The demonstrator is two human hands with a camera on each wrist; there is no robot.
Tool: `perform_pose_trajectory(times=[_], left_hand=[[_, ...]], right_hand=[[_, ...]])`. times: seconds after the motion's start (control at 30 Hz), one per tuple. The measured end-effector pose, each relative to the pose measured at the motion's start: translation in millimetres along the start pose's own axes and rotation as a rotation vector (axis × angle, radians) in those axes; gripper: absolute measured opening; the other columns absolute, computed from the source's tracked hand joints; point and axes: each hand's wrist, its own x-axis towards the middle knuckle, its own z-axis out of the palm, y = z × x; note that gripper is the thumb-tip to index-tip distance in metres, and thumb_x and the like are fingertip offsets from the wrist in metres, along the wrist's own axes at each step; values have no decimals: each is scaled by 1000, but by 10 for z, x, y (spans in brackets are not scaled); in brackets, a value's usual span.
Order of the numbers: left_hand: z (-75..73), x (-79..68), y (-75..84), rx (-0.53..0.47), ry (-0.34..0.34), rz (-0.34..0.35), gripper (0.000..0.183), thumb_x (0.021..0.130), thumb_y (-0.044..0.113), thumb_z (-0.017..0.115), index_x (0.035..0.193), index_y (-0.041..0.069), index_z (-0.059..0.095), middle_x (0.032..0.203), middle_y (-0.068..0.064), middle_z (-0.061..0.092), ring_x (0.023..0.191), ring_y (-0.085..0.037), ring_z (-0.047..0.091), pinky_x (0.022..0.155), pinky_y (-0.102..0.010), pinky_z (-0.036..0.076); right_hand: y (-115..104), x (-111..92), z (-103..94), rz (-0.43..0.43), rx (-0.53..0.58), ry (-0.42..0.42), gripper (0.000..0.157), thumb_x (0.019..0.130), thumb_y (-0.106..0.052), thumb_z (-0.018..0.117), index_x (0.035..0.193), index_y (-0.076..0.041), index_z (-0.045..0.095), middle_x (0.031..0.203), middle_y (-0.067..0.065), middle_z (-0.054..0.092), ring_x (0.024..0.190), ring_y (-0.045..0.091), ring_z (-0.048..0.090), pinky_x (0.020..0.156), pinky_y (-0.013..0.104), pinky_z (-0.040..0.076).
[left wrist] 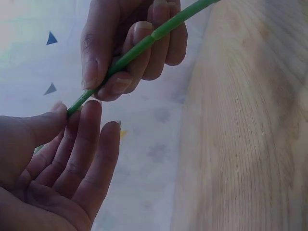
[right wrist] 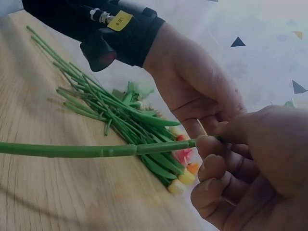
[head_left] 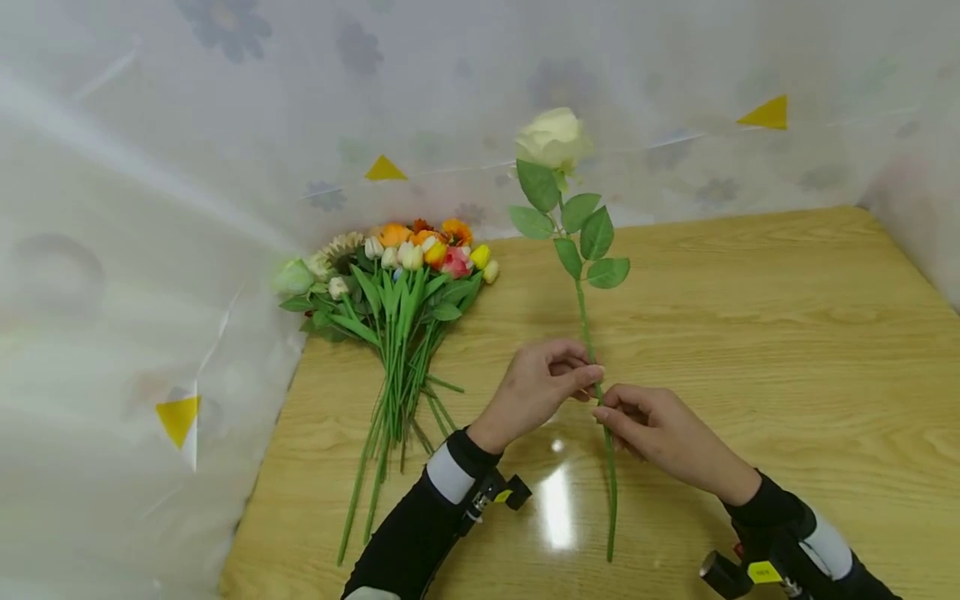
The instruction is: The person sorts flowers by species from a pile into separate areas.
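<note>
A long-stemmed white rose (head_left: 555, 140) with green leaves is held above the table, its bloom toward the back wall. My left hand (head_left: 536, 385) pinches the stem (head_left: 584, 321) between thumb and fingers at mid-length. Just below, my right hand (head_left: 663, 433) pinches the same stem with thumb and index finger. In the left wrist view, the left hand (left wrist: 53, 168) has its other fingers loosely extended, while the right hand (left wrist: 132, 48) curls its fingers along the stem (left wrist: 178, 20). The lower stem (right wrist: 72, 150) runs past the right hand (right wrist: 250, 159) in the right wrist view.
A bunch of mixed flowers (head_left: 405, 308) with long green stems lies on the wooden table (head_left: 750, 317), left of my hands. Orange, yellow, pink and white blooms point to the back. A pale flower-printed sheet (head_left: 637, 67) with yellow triangles (head_left: 768, 112) stands behind and at the left.
</note>
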Motion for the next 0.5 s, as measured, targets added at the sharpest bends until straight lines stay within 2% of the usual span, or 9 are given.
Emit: perform_pose_trajectory(times=[0.13,0.27,0.37,0.5], left_hand=[[-56,-15,-26,129,-53,-25,27,99,32,62,117,13,66,101,-1,73,88,-13,72,76,-29,59],[-259,-131,-78,265,-87,-97,41,101,40,56,135,16,57,112,-1,71,97,-9,69,81,-27,56],[-499,-265,-123,322,-40,-146,42,102,39,54,138,18,55,115,-3,70,100,-10,67,83,-29,55],[-873,-485,-158,346,92,-186,39,103,36,54,137,18,56,113,-3,71,103,-16,67,85,-34,54]], right_hand=[[59,-81,-126,1,-116,72,17,104,-20,53,89,-19,62,63,3,55,45,8,43,42,24,38],[174,-245,-471,63,-282,155,19,105,-22,52,89,-19,62,65,1,55,48,9,45,44,25,38],[305,-419,-847,162,-415,208,23,105,-27,50,90,-15,63,66,2,56,50,10,47,45,27,38],[557,-652,-1366,317,-601,250,36,107,-31,45,81,-11,59,62,2,52,48,12,44,45,28,33]])
